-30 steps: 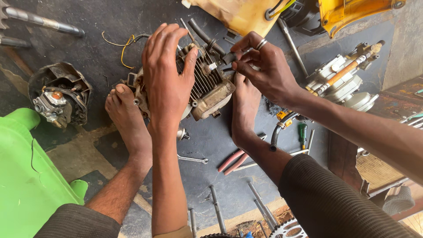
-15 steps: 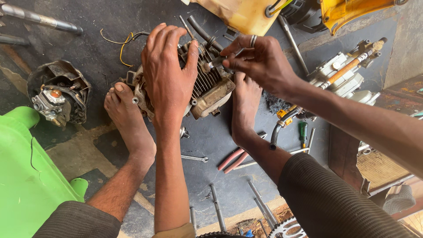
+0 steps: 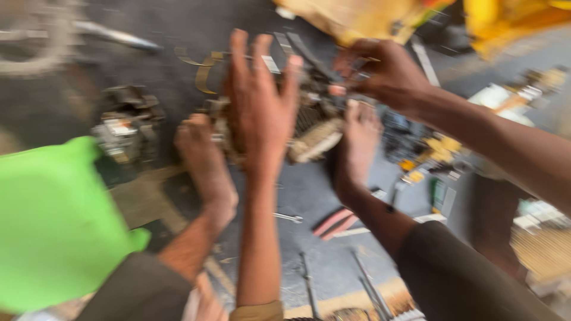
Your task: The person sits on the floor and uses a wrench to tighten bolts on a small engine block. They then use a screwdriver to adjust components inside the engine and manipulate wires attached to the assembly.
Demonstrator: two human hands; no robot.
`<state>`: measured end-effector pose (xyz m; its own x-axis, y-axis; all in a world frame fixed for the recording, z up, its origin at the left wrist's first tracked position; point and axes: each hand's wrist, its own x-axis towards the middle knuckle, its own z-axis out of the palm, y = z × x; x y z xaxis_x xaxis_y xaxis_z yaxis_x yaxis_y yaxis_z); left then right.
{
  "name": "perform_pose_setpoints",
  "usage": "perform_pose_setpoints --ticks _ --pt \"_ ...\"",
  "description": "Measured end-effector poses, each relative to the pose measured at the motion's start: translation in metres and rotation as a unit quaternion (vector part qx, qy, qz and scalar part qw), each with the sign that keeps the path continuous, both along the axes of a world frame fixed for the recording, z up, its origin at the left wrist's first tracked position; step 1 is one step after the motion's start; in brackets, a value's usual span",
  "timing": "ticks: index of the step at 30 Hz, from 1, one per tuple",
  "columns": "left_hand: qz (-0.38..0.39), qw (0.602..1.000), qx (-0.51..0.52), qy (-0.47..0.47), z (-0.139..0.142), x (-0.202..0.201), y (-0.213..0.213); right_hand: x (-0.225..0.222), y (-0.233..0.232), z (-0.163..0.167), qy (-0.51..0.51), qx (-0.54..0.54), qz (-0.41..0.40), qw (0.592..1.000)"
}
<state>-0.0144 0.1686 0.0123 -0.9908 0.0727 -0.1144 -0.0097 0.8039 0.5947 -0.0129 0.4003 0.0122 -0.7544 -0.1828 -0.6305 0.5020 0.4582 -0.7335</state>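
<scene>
Grey metal engine (image 3: 315,134) sits under left hand (image 3: 262,110), right hand (image 3: 386,74).

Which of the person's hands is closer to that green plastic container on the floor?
Left. The left hand lies spread on the small engine, nearer the green container. The right hand works at the engine's far upper side.

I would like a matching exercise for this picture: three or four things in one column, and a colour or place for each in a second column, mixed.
Things:
1. plastic container
2. small engine
3. pliers handles
4. left hand

Descriptions:
A. red, lying on the floor
B. bright green, at the left edge
C. spread open over the engine
D. grey metal, between the two feet

Pairs: 1-B, 2-D, 3-A, 4-C
</scene>
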Motion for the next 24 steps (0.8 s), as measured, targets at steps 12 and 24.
perform_pose_setpoints --ticks 12,24 --pt "0.0 0.998 -0.002 -0.07 -0.004 -0.006 0.005 0.01 -0.008 0.001 -0.208 -0.083 -0.03 0.974" --pt "-0.009 0.99 0.005 -0.141 -0.006 -0.008 0.005 0.039 -0.002 -0.008 -0.284 -0.093 -0.1 0.949"
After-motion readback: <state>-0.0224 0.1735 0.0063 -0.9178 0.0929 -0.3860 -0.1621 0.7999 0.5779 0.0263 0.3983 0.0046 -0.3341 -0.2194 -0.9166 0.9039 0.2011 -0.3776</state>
